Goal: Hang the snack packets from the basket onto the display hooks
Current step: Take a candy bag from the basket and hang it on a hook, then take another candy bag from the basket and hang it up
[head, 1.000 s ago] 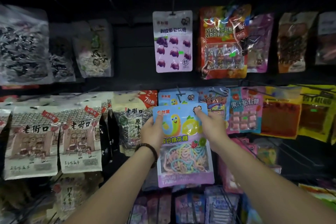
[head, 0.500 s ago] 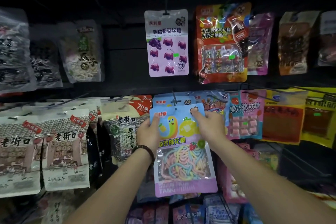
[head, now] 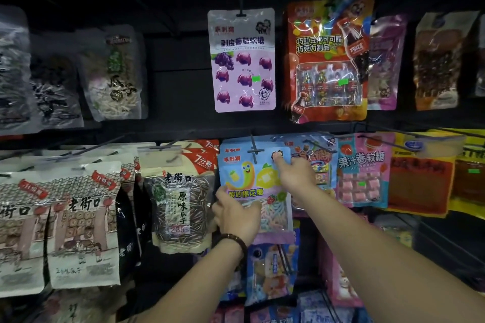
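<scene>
A blue snack packet (head: 249,173) with a cartoon worm and rainbow candy strips hangs in the middle row. The cross-shaped tip of a display hook (head: 256,151) pokes out through its top edge. My left hand (head: 236,215) holds the packet's left side low down, over the clear window. My right hand (head: 295,174) pinches its upper right corner, index finger stretched up to the edge. A second identical packet sits just behind it on the same hook. The basket is out of view.
A purple grape-candy packet (head: 242,60) and a red cola-candy packet (head: 328,57) hang above. Sunflower seed bags (head: 178,199) fill the left, pink candy (head: 363,173) and yellow packets the right. Bare hook rods (head: 141,5) stick out at the upper left. More packets hang below.
The packet has gone up and back onto the hook, whose tip now shows in front of it. My left hand slid from the top left corner down to the lower left side.
</scene>
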`<state>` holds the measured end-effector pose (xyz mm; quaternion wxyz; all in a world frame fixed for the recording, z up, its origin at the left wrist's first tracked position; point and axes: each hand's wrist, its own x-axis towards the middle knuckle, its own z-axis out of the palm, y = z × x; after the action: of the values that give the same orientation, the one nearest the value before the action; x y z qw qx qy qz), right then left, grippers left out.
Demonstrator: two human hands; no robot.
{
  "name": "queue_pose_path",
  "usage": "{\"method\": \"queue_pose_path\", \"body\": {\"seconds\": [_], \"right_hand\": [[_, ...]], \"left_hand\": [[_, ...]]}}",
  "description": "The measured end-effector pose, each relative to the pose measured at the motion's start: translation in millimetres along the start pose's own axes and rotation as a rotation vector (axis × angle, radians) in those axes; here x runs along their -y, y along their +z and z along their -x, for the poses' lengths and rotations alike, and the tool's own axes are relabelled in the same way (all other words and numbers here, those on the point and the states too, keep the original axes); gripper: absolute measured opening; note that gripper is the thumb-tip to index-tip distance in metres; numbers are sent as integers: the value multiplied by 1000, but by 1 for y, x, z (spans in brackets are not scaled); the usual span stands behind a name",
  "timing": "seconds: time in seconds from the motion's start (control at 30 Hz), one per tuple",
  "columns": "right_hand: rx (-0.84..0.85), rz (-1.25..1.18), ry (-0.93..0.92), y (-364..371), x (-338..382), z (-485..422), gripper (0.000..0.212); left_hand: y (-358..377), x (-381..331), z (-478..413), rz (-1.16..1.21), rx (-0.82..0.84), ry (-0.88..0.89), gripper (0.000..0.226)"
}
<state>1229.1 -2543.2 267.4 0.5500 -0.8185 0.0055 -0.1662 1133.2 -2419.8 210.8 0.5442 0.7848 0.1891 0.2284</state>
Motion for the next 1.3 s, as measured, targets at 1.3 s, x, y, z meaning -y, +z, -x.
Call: {"method": "queue_pose_path", "body": {"seconds": [1.3], "right_hand": [[862,412,599,64,-493,467,24]], "left_hand": [[-29,512,283,-723,770,-531,30]]}}
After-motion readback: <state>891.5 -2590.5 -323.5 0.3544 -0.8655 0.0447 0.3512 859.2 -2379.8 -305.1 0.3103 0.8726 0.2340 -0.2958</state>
